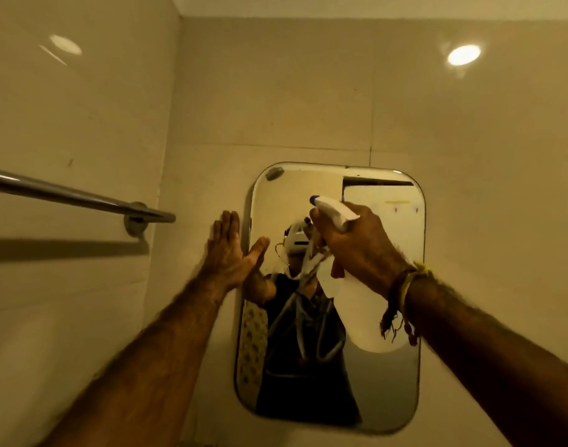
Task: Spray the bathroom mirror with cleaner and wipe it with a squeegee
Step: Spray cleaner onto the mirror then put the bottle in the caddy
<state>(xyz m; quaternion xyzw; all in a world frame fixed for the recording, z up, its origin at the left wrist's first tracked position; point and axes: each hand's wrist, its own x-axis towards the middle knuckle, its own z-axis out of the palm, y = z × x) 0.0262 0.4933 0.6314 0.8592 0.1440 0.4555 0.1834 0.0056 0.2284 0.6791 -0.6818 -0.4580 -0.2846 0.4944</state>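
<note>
Gripping translucent plastic spray bottle (356, 304) in right hand (356, 243), left hand (227, 250) flat, open, beside rounded mirror (389, 382)

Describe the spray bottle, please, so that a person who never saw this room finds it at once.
Find the rounded mirror on the tiled back wall. The spray bottle is held up before it in the right hand. It is pale and translucent, with a white trigger head; the left hand is open and empty.
</note>
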